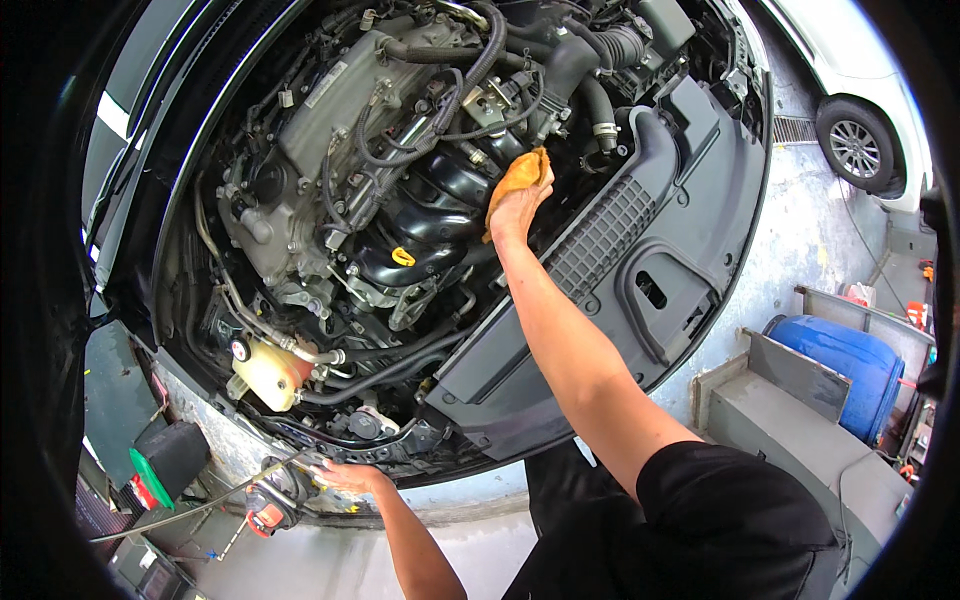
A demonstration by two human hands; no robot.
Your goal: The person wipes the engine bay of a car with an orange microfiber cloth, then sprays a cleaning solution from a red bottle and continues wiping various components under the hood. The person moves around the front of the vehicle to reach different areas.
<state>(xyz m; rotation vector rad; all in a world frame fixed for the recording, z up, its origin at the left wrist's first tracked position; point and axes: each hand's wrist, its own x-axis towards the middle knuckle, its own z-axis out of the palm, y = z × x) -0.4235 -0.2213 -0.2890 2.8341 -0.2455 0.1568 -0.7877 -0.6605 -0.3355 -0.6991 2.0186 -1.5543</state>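
My right hand [517, 212] is closed on an orange cloth [520, 174], reaching deep into a car's engine bay. The cloth lies against the right side of the glossy black intake manifold [432, 222]; its underside is hidden by my fingers. A yellow dipstick ring [403, 257] stands up to the left of it. Beneath my right forearm stretches the black plastic front cover [700, 215] with its grille. Lower left, my left hand [347, 477] is flat with fingers stretched out, at the car's front edge near the headlight area. It holds nothing.
A cream coolant reservoir [268, 375] sits at the bay's left corner. Outside the car on the left are a black-and-red machine [275, 500] and a dark bin with a green rim [150, 478]. To the right stand a blue barrel [840, 370] and a white car [850, 50].
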